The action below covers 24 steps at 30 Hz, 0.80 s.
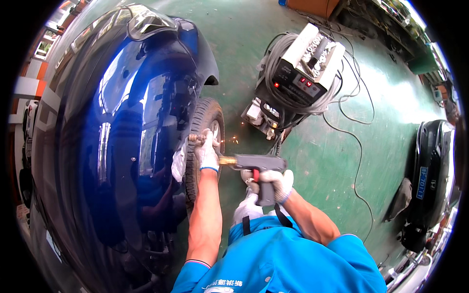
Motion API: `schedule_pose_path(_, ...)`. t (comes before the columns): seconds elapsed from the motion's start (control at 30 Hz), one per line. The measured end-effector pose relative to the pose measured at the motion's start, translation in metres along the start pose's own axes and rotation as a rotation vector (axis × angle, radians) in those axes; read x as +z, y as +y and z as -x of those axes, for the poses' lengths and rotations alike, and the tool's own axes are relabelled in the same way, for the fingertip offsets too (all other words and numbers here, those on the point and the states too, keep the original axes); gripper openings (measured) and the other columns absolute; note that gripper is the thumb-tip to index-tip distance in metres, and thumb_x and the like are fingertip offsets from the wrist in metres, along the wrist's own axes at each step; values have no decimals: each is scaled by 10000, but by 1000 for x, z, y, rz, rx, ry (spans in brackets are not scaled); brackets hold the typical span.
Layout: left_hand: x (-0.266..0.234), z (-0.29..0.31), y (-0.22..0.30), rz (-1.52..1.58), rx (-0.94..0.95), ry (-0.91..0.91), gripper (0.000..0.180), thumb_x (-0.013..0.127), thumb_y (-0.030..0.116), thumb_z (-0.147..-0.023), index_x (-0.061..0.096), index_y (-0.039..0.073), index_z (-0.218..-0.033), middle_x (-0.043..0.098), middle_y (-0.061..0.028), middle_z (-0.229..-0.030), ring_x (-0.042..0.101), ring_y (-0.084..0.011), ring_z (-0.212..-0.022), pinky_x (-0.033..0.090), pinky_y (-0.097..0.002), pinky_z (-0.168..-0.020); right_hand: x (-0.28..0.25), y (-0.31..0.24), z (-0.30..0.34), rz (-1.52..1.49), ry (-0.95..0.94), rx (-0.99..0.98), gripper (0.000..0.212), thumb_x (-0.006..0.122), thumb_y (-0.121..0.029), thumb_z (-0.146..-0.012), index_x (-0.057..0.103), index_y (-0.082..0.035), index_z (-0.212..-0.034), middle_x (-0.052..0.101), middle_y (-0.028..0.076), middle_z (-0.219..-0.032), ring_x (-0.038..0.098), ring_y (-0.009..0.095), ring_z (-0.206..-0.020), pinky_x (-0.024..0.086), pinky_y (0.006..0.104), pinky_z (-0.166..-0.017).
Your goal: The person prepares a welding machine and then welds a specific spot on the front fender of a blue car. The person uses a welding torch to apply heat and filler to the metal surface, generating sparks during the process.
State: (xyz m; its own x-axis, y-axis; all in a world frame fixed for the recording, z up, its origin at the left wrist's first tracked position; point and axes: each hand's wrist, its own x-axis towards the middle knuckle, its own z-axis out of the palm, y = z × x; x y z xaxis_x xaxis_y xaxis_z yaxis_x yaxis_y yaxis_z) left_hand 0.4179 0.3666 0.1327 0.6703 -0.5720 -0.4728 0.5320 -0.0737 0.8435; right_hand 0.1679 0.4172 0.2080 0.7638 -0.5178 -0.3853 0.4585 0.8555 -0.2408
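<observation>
My right hand, in a white glove, grips a grey pistol-shaped welding gun with a red trigger. The gun's brass-coloured front end points left, close to my left wrist. My gloved left hand is closed around a short copper-coloured metal piece against the edge of a dark blue car. Small orange sparks show just right of that hand. Below the metal piece, a whitish patch marks the car's edge. The car's tyre sits right beside my left hand.
A welding machine with a lit red display and coiled grey cables stands ahead on the green floor. A loose cable runs across the floor. A dark car bumper lies at the far right. Cluttered shelving stands behind.
</observation>
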Motion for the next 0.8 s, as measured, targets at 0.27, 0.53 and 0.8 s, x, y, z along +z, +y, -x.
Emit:
schedule_pose_path(0.27,-28,-1,-12,-168,87,-97,466,783,76,-817,572,5,-1226,570,3,-941,581,-120,-824,485,-271,-763,-54,-20,153,-324,236,-220,446,710,-196,-811,598,34,-1177,694,111,-995,638,230,-729,551,341,-672)
schedule_pose_path(0.53,-50,113,-56,-959,385,97,620,727,106,-858,453,-15,-1400,560,-231,-1351,551,-312,-1249,419,-402,-1075,-91,-46,240,-312,283,-598,556,733,-173,-755,553,24,-1243,668,126,-1087,631,240,-723,531,369,-650)
schedule_pose_path(0.8,-4,45,-177,-1289,-87,-610,444,663,185,-904,587,-14,-1293,657,-175,-1235,637,-253,-1135,481,-348,-1010,-185,-42,241,-419,329,-696,546,767,-250,-719,599,36,-1152,651,128,-829,557,212,-615,442,353,-573)
